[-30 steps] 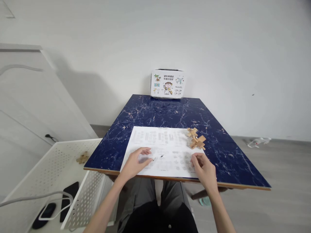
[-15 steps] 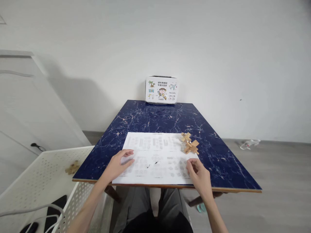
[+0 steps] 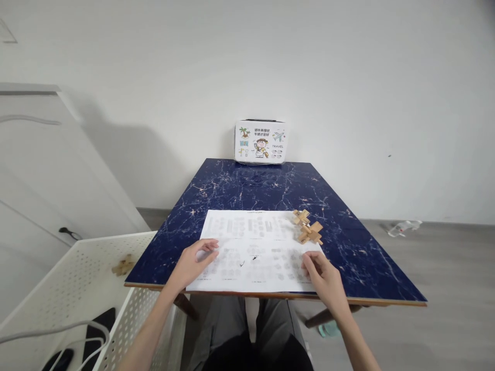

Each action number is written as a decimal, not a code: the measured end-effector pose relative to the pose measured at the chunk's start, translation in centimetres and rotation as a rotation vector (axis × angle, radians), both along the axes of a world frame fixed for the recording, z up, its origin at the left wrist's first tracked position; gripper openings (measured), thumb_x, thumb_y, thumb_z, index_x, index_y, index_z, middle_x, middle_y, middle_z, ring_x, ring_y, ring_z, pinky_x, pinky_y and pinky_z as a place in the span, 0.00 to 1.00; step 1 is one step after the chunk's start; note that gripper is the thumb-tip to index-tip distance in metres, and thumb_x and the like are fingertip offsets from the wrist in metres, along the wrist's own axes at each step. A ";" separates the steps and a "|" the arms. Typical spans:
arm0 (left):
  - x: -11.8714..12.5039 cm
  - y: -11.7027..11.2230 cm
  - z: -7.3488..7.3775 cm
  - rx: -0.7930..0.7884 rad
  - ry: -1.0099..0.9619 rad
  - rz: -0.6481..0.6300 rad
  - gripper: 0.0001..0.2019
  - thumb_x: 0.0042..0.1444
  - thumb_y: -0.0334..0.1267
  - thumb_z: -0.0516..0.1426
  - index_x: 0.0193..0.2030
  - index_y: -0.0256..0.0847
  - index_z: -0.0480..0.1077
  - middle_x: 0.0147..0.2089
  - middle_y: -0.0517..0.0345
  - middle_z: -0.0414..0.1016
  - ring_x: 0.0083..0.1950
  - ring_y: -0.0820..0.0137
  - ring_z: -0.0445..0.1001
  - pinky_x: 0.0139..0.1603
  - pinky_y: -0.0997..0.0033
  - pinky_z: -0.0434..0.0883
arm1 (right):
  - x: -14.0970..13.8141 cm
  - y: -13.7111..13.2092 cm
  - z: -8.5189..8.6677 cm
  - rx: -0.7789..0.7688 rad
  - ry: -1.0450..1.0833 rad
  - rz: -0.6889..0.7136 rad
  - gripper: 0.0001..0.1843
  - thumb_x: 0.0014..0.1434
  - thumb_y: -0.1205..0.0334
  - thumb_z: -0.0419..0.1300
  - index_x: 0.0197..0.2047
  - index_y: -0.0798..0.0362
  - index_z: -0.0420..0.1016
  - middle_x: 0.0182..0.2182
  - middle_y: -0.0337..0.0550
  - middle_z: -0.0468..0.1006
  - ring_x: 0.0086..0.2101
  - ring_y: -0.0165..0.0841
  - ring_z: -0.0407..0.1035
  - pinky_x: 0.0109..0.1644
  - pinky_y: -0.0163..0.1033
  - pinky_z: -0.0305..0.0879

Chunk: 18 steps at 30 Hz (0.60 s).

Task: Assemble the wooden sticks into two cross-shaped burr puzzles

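Note:
A printed white paper sheet (image 3: 232, 257) lies flat near the front of the blue table. My left hand (image 3: 193, 262) rests at the sheet's left edge, thumb and fingers apart, holding nothing. At the right edge is my right hand (image 3: 327, 275), its fingers loosely curled with the thumb close to them; I see no object in it. Just beyond it, two interlocking wooden puzzles (image 3: 310, 233) sit close together over the sheet's upper right corner. Two small dark marks or bits show in the middle of the paper, too small to name.
A white case with cartoon prints (image 3: 260, 142) stands at the back of the blue marbled table (image 3: 247, 185), against the wall. On the left, a white perforated bin (image 3: 88, 257) holds another wooden puzzle (image 3: 124, 265) and cables. A clear plastic bottle (image 3: 404, 228) lies on the floor to the right.
The whole scene has shifted slightly to the right in view. Both hands keep nearly the same place and pose on the paper; nothing has been picked up or let go.

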<state>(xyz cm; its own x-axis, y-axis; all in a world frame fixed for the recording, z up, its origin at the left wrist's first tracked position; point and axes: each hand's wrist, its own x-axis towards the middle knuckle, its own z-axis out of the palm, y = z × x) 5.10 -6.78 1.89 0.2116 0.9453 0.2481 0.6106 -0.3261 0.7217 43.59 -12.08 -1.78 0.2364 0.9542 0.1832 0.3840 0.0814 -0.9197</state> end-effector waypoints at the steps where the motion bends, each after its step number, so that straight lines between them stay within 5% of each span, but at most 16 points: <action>1: 0.0 0.0 0.0 -0.001 -0.003 0.001 0.14 0.64 0.47 0.60 0.51 0.44 0.76 0.49 0.54 0.84 0.48 0.62 0.80 0.57 0.58 0.76 | 0.2 -0.1 0.2 -0.002 0.022 0.036 0.26 0.65 0.34 0.58 0.38 0.50 0.74 0.26 0.41 0.77 0.25 0.37 0.71 0.32 0.40 0.68; 9: 0.2 -0.1 0.0 -0.015 -0.030 0.009 0.13 0.64 0.46 0.60 0.50 0.44 0.77 0.47 0.56 0.84 0.47 0.64 0.81 0.55 0.61 0.76 | 3.0 1.5 4.6 0.127 -0.140 0.077 0.22 0.71 0.41 0.55 0.37 0.50 0.73 0.25 0.40 0.76 0.25 0.34 0.70 0.32 0.36 0.67; 13: 0.2 -0.1 0.0 -0.015 -0.036 0.013 0.12 0.63 0.46 0.60 0.49 0.44 0.77 0.46 0.56 0.84 0.46 0.64 0.81 0.54 0.62 0.76 | 4.8 5.1 7.1 0.199 -0.444 -0.030 0.17 0.71 0.46 0.56 0.42 0.51 0.76 0.30 0.44 0.81 0.28 0.35 0.74 0.36 0.37 0.70; 18: 0.1 -0.1 0.1 -0.021 -0.039 0.013 0.12 0.63 0.46 0.61 0.49 0.44 0.78 0.46 0.56 0.84 0.46 0.63 0.81 0.54 0.61 0.76 | 6.9 10.9 8.2 0.055 -0.673 0.040 0.13 0.65 0.58 0.60 0.50 0.54 0.76 0.45 0.52 0.83 0.42 0.39 0.79 0.48 0.39 0.73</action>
